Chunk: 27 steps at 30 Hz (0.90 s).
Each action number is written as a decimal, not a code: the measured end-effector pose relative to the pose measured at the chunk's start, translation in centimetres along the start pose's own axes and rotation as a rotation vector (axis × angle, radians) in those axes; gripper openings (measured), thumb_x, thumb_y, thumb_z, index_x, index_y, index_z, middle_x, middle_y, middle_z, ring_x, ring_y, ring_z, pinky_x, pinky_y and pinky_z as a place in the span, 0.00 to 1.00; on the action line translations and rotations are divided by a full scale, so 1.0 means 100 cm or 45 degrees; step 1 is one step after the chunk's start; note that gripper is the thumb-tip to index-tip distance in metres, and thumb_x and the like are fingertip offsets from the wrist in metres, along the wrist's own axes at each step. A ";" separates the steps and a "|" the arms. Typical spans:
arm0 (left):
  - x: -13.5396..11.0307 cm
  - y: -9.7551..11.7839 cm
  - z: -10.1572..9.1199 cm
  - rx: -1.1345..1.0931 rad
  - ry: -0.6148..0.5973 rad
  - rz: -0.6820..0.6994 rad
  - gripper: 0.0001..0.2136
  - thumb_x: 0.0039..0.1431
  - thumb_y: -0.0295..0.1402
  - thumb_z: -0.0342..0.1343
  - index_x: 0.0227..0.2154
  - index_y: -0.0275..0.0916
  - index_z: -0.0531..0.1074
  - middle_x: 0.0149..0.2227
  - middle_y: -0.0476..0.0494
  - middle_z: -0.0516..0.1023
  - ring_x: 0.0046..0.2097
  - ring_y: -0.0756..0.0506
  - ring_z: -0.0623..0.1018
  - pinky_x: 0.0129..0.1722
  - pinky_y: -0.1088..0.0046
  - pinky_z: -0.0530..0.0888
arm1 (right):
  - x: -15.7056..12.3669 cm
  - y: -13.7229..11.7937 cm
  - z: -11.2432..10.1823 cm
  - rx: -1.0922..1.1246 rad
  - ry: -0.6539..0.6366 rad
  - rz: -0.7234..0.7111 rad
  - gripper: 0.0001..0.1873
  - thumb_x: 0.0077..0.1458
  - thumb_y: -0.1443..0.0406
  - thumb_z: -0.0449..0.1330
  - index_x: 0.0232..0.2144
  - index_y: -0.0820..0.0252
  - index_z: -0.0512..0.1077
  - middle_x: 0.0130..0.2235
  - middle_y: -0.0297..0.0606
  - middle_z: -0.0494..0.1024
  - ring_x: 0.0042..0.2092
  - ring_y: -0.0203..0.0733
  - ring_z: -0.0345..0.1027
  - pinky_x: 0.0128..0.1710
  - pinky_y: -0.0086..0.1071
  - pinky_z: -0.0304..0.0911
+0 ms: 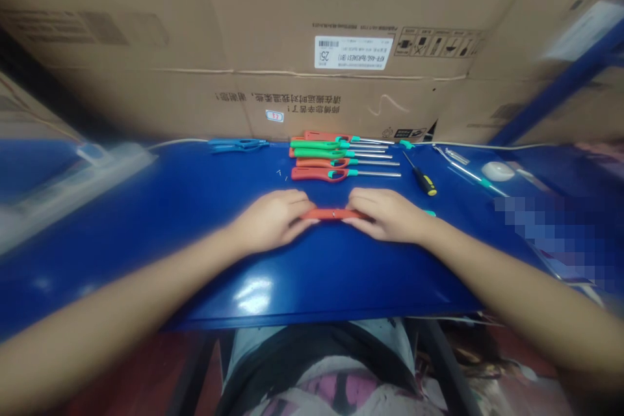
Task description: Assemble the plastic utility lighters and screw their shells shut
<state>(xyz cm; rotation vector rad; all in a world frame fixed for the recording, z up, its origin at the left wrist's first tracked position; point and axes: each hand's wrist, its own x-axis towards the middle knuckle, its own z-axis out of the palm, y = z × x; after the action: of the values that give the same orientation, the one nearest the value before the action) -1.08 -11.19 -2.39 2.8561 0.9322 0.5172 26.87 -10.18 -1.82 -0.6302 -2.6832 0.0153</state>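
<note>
Head view: at the centre of the blue bench [146, 221] our left hand [273, 218] and right hand [385, 213] each close a narrow grip on opposite ends of one orange lighter [332, 214], which lies flat. Just above it in the frame a row of lighters [319, 173], orange and green, looks finished, metal tubes pointing right. A screwdriver [420, 175] lies to their right. We judge the work partway: several done, this piece in hand, its right end hidden.
</note>
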 end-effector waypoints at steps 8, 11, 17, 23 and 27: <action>0.002 0.004 -0.004 0.015 -0.013 -0.068 0.16 0.71 0.41 0.48 0.41 0.36 0.76 0.37 0.41 0.79 0.39 0.42 0.77 0.42 0.64 0.73 | 0.000 0.000 0.001 -0.018 0.001 0.110 0.12 0.69 0.60 0.53 0.40 0.61 0.73 0.37 0.40 0.76 0.36 0.41 0.71 0.33 0.31 0.63; 0.002 0.002 -0.003 0.004 0.012 -0.116 0.15 0.72 0.41 0.47 0.43 0.36 0.75 0.39 0.40 0.80 0.41 0.41 0.78 0.42 0.64 0.74 | -0.001 0.005 0.006 0.061 0.099 0.198 0.11 0.67 0.58 0.57 0.42 0.60 0.73 0.39 0.40 0.78 0.37 0.41 0.72 0.34 0.31 0.64; 0.001 -0.006 -0.002 -0.011 0.099 -0.106 0.14 0.71 0.39 0.49 0.45 0.36 0.75 0.42 0.39 0.81 0.43 0.41 0.79 0.45 0.63 0.75 | -0.002 0.012 0.003 0.158 0.221 0.234 0.08 0.61 0.61 0.63 0.40 0.59 0.72 0.38 0.39 0.75 0.37 0.40 0.69 0.36 0.32 0.65; 0.001 -0.010 -0.004 -0.037 0.146 -0.116 0.14 0.71 0.39 0.49 0.46 0.35 0.75 0.43 0.38 0.81 0.43 0.40 0.79 0.44 0.62 0.75 | -0.005 0.014 -0.004 0.067 0.222 0.258 0.09 0.63 0.59 0.62 0.35 0.60 0.71 0.34 0.38 0.74 0.33 0.39 0.67 0.32 0.31 0.62; 0.000 -0.007 -0.002 0.009 0.133 -0.113 0.16 0.69 0.40 0.53 0.53 0.36 0.71 0.47 0.38 0.80 0.46 0.40 0.79 0.47 0.62 0.75 | -0.004 0.008 -0.002 0.025 0.151 0.325 0.09 0.65 0.60 0.59 0.36 0.60 0.72 0.36 0.40 0.77 0.35 0.41 0.71 0.33 0.32 0.63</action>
<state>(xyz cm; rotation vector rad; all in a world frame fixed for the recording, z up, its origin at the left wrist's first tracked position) -1.52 -10.59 -2.30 2.8020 1.0740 0.6601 27.64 -9.63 -1.86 -0.9325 -2.4703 0.0702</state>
